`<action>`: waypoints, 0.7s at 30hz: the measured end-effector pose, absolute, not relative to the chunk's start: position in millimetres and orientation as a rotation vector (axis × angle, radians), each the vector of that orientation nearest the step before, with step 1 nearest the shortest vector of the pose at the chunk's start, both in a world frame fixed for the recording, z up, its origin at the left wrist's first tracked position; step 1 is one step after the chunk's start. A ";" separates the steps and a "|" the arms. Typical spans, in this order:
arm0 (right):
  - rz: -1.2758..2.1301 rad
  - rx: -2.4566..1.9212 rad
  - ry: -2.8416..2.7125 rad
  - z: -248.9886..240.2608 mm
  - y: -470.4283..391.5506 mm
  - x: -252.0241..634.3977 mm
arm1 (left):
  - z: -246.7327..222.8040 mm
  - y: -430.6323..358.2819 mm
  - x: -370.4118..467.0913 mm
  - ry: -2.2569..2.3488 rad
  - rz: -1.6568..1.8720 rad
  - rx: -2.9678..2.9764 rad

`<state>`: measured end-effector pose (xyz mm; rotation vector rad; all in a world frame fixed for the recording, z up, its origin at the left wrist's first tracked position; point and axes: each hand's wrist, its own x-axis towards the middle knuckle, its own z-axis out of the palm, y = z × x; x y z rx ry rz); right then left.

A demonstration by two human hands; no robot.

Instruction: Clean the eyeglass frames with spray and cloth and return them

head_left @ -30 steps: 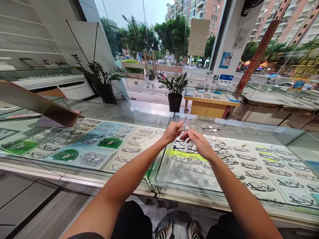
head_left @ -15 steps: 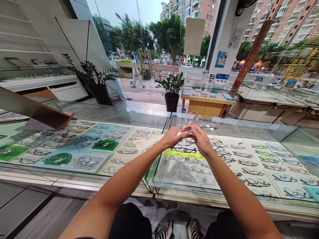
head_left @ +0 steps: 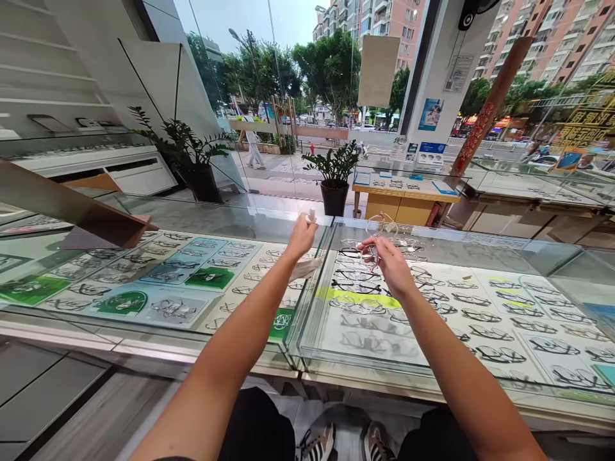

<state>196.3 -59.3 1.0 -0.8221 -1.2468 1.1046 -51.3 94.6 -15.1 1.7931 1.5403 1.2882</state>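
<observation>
Pink-rimmed spectacles (head_left: 379, 232) now pinched in right hand (head_left: 390, 264) alone; left hand (head_left: 302, 235) parted away, fingertips nipping small white scrap (head_left: 311, 216); glass showcase (head_left: 307, 333) beneath.

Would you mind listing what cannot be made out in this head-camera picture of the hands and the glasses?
- Small white item in the left hand: too small to identify; fingers cover most of it.
- Glasses in the right hand: temples hidden behind the fingers; thin frame blends into the glass counter.
- Display frames under glass: reflections blur details.
</observation>
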 end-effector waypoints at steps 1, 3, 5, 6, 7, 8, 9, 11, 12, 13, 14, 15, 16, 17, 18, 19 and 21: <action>1.105 -0.823 -1.246 0.3 -59.0 196.8 | -17.5 103.4 -60.4 1.596 1.285 1.774; 1.109 -0.816 -1.244 -1.8 -57.9 197.7 | -23.6 117.2 -76.8 1.667 1.231 1.750; 1.112 -0.802 -1.244 -3.8 -56.6 198.4 | -30.6 125.6 -89.7 1.722 1.161 1.725; 1.114 -0.797 -1.246 -4.5 -56.2 198.6 | -34.1 128.1 -94.6 1.751 1.133 1.713; 1.115 -0.795 -1.248 -4.9 -55.9 198.6 | -37.4 129.8 -98.4 1.780 1.111 1.701; 1.116 -0.797 -1.250 -5.0 -55.9 198.5 | -40.3 130.8 -101.4 1.806 1.094 1.691; 1.116 -0.800 -1.251 -4.9 -56.0 198.2 | -42.8 131.4 -103.5 1.826 1.080 1.685; 1.115 -0.811 -1.254 -4.1 -56.7 197.6 | -46.5 131.7 -105.8 1.855 1.055 1.675; 1.113 -0.818 -1.254 -3.6 -57.0 197.4 | -47.6 131.4 -106.2 1.863 1.043 1.670; 1.112 -0.824 -1.254 -3.2 -57.2 197.4 | -48.1 130.6 -106.1 1.868 1.032 1.667; 1.111 -0.827 -1.253 -2.8 -57.3 197.5 | -47.7 129.2 -105.4 1.871 1.024 1.665; 1.110 -0.828 -1.251 -2.4 -57.4 197.8 | -46.5 127.0 -104.1 1.876 1.018 1.663; 1.109 -0.830 -1.249 -2.0 -57.4 198.2 | -44.1 123.9 -102.0 1.887 1.020 1.658; 1.107 -0.833 -1.248 -1.6 -57.5 198.6 | -40.4 119.9 -99.1 1.917 1.041 1.646; 1.105 -0.837 -1.249 -1.1 -57.7 198.9 | -35.4 114.9 -95.4 1.971 1.089 1.629; 1.101 -0.843 -1.250 -0.6 -57.9 199.2 | -29.4 109.1 -91.0 2.042 1.160 1.609; 1.093 -0.852 -1.258 0.4 -58.5 199.3 | -15.8 96.7 -81.3 2.207 1.386 1.595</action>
